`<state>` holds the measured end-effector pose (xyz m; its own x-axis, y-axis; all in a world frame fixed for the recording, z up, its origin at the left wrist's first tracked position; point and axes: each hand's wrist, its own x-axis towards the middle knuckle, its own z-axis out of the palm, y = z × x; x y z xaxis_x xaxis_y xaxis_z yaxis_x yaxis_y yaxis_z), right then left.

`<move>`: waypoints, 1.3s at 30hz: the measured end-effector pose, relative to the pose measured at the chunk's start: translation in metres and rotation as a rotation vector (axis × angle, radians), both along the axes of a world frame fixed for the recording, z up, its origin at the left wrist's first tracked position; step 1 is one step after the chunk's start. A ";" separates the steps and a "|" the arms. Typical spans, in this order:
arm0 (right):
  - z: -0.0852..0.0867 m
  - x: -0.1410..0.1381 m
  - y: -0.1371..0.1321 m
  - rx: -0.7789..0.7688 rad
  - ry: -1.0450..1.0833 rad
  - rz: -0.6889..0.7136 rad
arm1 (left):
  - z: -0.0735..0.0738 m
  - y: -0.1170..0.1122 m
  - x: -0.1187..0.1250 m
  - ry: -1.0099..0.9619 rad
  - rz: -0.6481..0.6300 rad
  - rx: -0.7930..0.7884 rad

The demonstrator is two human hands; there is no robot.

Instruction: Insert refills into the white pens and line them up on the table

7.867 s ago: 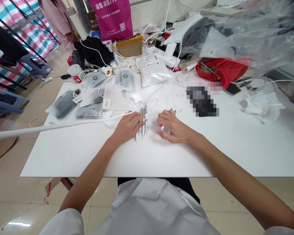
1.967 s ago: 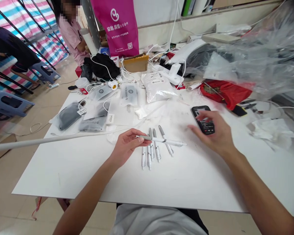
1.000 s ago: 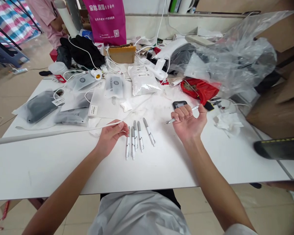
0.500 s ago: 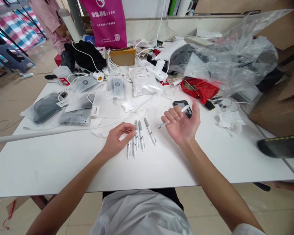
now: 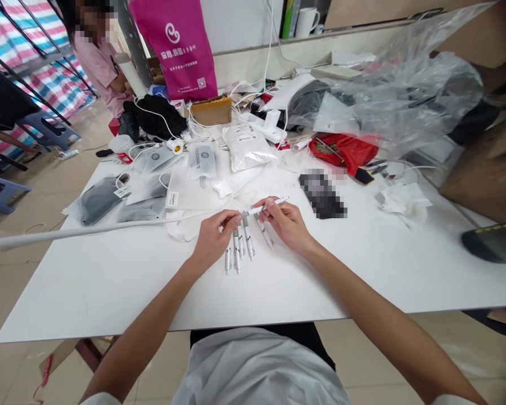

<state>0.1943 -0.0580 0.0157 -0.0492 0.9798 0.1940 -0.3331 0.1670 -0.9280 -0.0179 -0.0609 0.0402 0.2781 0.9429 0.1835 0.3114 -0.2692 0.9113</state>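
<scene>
A white pen with a grey front end is held slantwise above the table, between my two hands. My right hand grips its barrel between thumb and fingers. At the grey front end, the thumb and fingertips of my left hand are pinched together; the very tip is hidden there. Just below, several similar pens lie side by side on the white table. Another pen rests a little to their right, partly under my right hand.
Packaged grey pouches, a white plastic packet and cables cover the table's back left. A pixelated dark phone lies right of my hands. Behind it are a red bag and clear plastic. A person in pink is at the back left.
My right hand has turned over and moved left with the pen, bringing its grey end to my left hand. My left fingers have closed together. The view has shifted slightly.
</scene>
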 end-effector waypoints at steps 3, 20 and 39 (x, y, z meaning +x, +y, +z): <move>-0.001 0.004 -0.002 0.065 -0.106 0.052 | -0.003 0.001 -0.006 -0.016 0.005 -0.075; 0.005 0.015 -0.004 -0.034 -0.259 0.026 | -0.016 0.012 -0.013 0.029 -0.040 0.096; -0.016 0.026 0.005 0.605 -1.069 -0.056 | -0.038 0.024 -0.013 0.384 -0.173 0.630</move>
<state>0.2207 -0.0534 0.0001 -0.4231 0.7520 0.5054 0.5683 0.6547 -0.4984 -0.0308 -0.0365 0.0024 0.5659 0.6290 0.5331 0.4817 -0.7770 0.4054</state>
